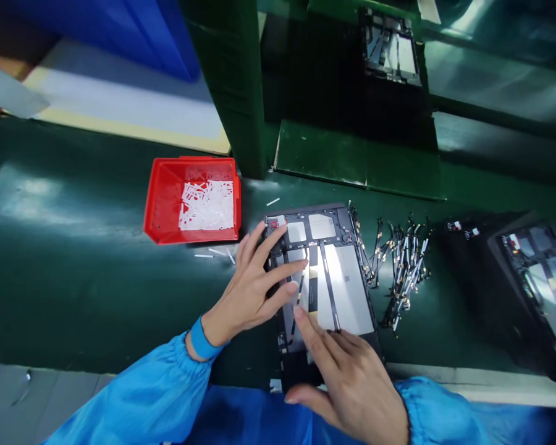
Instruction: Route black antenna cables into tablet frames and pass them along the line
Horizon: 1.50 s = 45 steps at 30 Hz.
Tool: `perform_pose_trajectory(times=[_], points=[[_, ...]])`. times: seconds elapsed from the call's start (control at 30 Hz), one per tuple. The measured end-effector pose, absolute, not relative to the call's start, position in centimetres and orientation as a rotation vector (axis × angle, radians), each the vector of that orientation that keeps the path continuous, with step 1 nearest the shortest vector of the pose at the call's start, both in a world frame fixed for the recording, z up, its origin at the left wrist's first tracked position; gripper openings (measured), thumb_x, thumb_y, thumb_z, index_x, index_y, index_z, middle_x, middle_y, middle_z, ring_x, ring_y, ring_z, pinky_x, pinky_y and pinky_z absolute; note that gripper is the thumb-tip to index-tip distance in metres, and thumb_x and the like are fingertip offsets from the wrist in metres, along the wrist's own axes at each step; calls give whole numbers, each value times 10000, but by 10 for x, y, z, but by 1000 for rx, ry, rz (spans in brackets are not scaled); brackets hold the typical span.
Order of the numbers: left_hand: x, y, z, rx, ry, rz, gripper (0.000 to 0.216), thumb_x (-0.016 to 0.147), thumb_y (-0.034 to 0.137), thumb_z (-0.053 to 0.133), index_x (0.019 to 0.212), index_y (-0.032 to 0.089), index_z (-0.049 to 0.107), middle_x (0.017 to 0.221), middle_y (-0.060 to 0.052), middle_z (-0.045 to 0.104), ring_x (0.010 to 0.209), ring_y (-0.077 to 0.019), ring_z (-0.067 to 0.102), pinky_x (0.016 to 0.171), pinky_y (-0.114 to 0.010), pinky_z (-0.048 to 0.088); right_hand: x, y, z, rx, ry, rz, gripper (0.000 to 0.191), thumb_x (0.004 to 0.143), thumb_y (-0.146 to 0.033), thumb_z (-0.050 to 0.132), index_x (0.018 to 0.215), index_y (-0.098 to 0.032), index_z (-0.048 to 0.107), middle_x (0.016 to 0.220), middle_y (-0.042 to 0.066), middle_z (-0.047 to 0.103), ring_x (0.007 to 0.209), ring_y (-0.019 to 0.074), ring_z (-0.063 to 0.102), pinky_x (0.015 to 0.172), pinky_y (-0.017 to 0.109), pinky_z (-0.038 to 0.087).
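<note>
An opened tablet (340, 281), its back cover off, lies on the dark green bench with silver battery cells and black flex strips showing. My left hand (252, 287) rests flat on its left edge, fingers spread toward the top corner. My right hand (347, 377) lies on the lower end, fingers stretched out, the forefinger tip pressing a black strip near the middle. Both arms wear blue sleeves.
A red bin (192, 199) holding white strips stands left of the tablet. A heap of small flex cables (401, 266) lies just right of it. Another open tablet (540, 278) sits at the far right, and a third (391, 46) at the back. A green post (234, 80) rises behind.
</note>
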<state>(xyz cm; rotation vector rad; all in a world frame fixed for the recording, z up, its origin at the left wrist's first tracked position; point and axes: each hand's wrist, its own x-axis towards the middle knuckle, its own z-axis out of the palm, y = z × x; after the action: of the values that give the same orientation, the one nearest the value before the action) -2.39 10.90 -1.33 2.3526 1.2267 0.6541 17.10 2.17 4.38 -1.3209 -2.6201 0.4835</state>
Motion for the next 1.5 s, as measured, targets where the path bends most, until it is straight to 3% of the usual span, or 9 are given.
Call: perform_pose_trajectory(times=[0.13, 0.27, 0.47, 0.67, 0.83, 1.0, 1.23, 1.4, 1.5], points=[[-16, 110, 3, 2223, 1339, 596, 284, 888, 340, 622, 1169, 362, 657, 1637, 77, -24, 1497, -360, -53, 1181, -617, 59, 167, -6, 42, -1209, -2764, 318, 736, 998, -576, 177, 1304, -36, 573, 1307, 160, 579, 649, 158, 693, 547, 279, 542], [-11, 112, 9, 2058, 1384, 524, 399, 869, 365, 651, 1262, 373, 579, 1635, 51, -91, 1491, -367, -97, 1159, -645, 130, 165, -18, 38, -1230, -2784, 261, 681, 968, -589, 343, 1333, -54, 556, 1359, 165, 529, 605, 158, 662, 505, 293, 512], [-3, 106, 5, 1937, 1491, 625, 443, 876, 358, 643, 1303, 330, 527, 1629, -26, 17, 1499, -355, -37, 1161, -627, 172, 161, -9, 35, -1318, -2627, 270, 612, 992, -529, 347, 1347, -71, 544, 1365, 133, 549, 718, 168, 689, 588, 304, 538], [0, 103, 9, 1963, 1544, 663, 467, 866, 367, 659, 1308, 318, 517, 1625, -31, 58, 1501, -350, -7, 1176, -605, 165, 151, -22, 34, -1339, -2597, 238, 667, 936, -574, 460, 1390, -87, 497, 1333, 189, 569, 696, 206, 700, 563, 336, 544], [2, 85, 6, 1841, 1522, 824, 503, 860, 356, 669, 1328, 310, 491, 1620, -36, 94, 1498, -307, 113, 1197, -549, 189, 175, -20, 40, -1415, -2400, 457, 627, 978, -553, 371, 1411, -107, 450, 1351, 130, 583, 862, 197, 709, 684, 315, 596], [15, 39, -8, 1440, 1532, 1072, 378, 979, 318, 467, 1356, 293, 453, 1562, -52, 312, 1465, -245, 260, 1205, -497, 230, 232, -13, 18, -1837, -1834, 489, 670, 921, -477, 550, 1480, -173, 342, 1325, 142, 548, 1093, 247, 636, 775, 336, 610], [35, 8, -13, 1243, 1535, 1222, 474, 989, 293, 422, 1455, 316, 339, 1606, -9, 243, 1481, -234, 222, 1211, -451, 247, 258, -28, -6, -1742, -1658, 798, 452, 892, -314, 615, 1333, -225, 574, 1391, 97, 518, 1253, 273, 546, 1011, 424, 499], [34, 13, 15, 1266, 1486, 1338, 429, 986, 278, 403, 1415, 298, 401, 1600, 3, 260, 1467, -240, 256, 1148, -404, 398, 258, -16, 12, -1705, -1245, 1074, 470, 809, -343, 713, 1262, -239, 647, 1230, 72, 671, 1139, 294, 631, 905, 373, 563], [40, 34, 36, 1302, 1442, 1387, 404, 958, 267, 484, 1359, 311, 451, 1594, 7, 267, 1464, -252, 268, 1152, -419, 395, 259, 4, 18, -1697, -871, 1252, 491, 828, -422, 675, 1292, -275, 617, 1219, 65, 678, 1107, 289, 653, 857, 381, 580]])
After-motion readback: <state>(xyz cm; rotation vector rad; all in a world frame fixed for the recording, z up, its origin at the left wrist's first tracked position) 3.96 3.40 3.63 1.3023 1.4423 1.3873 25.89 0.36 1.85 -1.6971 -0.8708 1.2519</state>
